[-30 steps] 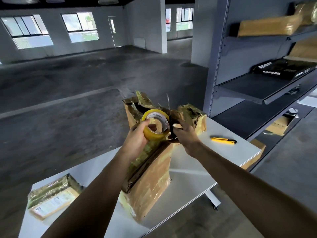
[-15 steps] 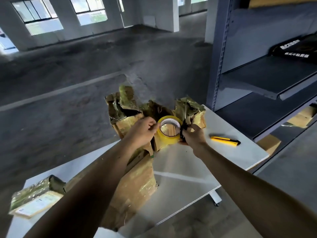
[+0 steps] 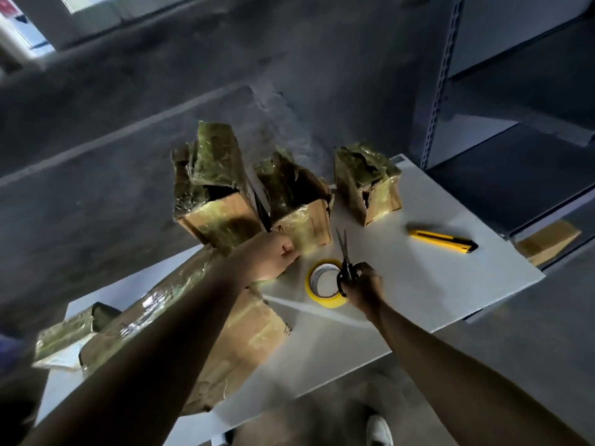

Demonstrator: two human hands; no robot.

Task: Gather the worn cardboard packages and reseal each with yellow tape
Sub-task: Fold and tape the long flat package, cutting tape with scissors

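Gathering looks done: the white bench [image 3: 434,278] carries a large flat package [image 3: 244,333] under the left forearm, three upright packages [image 3: 299,204] with torn tops gaping, and a small package [image 3: 64,336] at the near-left end; resealing judged barely begun. The yellow tape roll [image 3: 328,302] lies flat on the bench just by the right hand [image 3: 363,284], which is clamped on scissors [image 3: 344,252], blades up. The left hand [image 3: 273,255] is curled at the middle package's base, grip not discernible; a utility knife [image 3: 442,241] lies apart to the right, and nothing blocks the tape.

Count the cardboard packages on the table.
5. Three stand at the back: left package, middle package, right package. A large package lies under the left arm; a small package sits far left. Arms may hide others.
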